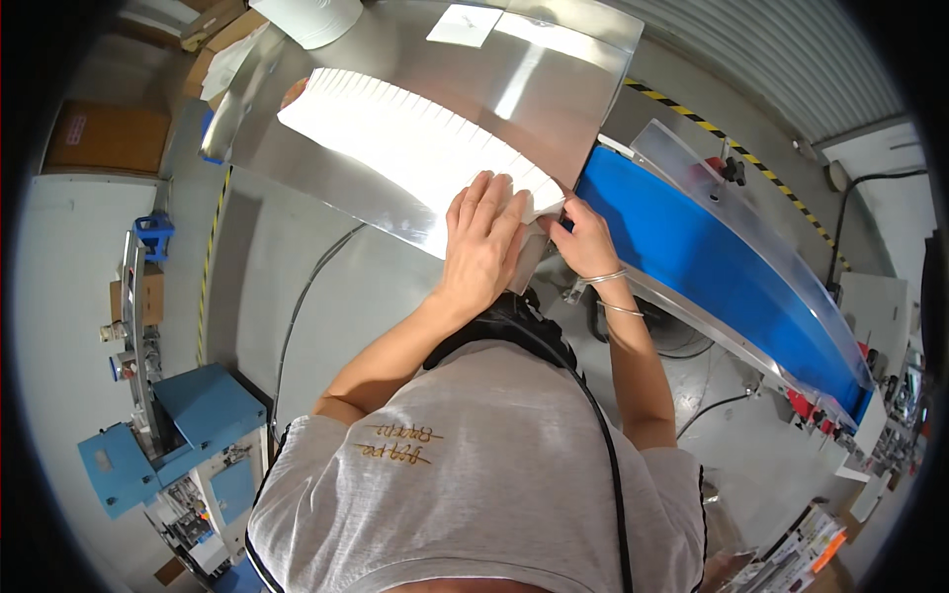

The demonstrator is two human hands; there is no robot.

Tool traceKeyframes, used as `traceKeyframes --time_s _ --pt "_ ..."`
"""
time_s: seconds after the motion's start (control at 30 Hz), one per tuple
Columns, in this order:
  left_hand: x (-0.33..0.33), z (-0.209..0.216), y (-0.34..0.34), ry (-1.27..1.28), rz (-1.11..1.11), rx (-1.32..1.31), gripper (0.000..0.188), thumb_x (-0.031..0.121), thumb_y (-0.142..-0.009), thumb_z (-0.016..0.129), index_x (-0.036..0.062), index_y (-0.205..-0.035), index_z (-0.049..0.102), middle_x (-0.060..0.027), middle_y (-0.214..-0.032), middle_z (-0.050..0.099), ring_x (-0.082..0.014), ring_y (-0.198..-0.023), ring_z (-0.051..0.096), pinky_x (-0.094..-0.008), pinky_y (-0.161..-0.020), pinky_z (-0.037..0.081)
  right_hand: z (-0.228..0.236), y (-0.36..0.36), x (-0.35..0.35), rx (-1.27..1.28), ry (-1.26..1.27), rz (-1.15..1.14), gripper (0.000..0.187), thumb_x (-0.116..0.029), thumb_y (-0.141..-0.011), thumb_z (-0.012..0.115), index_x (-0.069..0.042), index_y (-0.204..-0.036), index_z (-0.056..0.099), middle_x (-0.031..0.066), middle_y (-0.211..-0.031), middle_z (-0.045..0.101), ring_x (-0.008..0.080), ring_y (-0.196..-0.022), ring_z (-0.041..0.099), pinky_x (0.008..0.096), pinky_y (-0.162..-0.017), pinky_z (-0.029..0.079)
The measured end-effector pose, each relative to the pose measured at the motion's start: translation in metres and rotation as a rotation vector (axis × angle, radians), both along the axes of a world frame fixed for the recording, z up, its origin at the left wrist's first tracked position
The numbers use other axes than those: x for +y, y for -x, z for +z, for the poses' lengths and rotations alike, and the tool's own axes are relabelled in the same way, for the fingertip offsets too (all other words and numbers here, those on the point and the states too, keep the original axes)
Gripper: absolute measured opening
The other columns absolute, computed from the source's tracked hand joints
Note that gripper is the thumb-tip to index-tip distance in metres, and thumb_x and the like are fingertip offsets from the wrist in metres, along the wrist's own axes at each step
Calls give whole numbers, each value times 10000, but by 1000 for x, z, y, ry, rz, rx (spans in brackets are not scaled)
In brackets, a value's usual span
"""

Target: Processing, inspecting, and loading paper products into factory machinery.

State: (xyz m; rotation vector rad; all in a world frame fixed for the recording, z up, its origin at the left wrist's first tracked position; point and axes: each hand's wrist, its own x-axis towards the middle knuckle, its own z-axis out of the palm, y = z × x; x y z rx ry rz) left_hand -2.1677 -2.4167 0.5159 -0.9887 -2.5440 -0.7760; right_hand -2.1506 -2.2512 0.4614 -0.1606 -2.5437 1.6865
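Observation:
A long row of thin white boxes (395, 128), overexposed and packed side by side, lies on a shiny metal table (376, 203). My left hand (481, 247) rests flat over the row near its right end, fingers stretched out and a little apart. At that right end, my right hand (585, 240), with two bangles at the wrist, has its thumb and fingers closed around the last white box. Part of its grip is hidden. A brownish piece (294, 93) touches the row's far left end.
A blue conveyor belt (702, 247) with a clear side guard (771, 247) runs along the right. A white bucket (314, 18) and a white sheet (464, 26) are on the table's far side. Blue machinery (208, 405) stands at the left. A black cable (306, 287) crosses the floor.

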Motion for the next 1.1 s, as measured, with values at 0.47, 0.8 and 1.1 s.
traceKeyframes --time_s 0.47,0.8,1.1 --pt "-5 -6 2 -61 -23 3 332 -17 -686 596 106 -991 643 -141 -1223 482 -360 -1212 361 -487 -967 278 20 -5 30 75 39 125 474 -106 -692 726 -65 -1109 505 60 -1050 564 184 -976 547 302 -805 452" --pt "-7 -3 9 -48 103 4 374 55 -762 622 59 -1131 563 -163 -1291 421 -362 -1234 335 -471 -986 272 -15 -26 78 0 181 -473 249 -268 -877 562 -27 -875 502 -7 -707 490 68 -633 411 248 -567 391" --pt "-12 -6 10 -102 44 23 321 -52 -711 593 39 -1017 625 -155 -1221 483 -361 -1190 384 -488 -973 284 -10 -72 140 -209 -1341 -1127 477 -376 -784 626 -27 -1088 512 166 -1002 593 329 -929 561 379 -796 440"
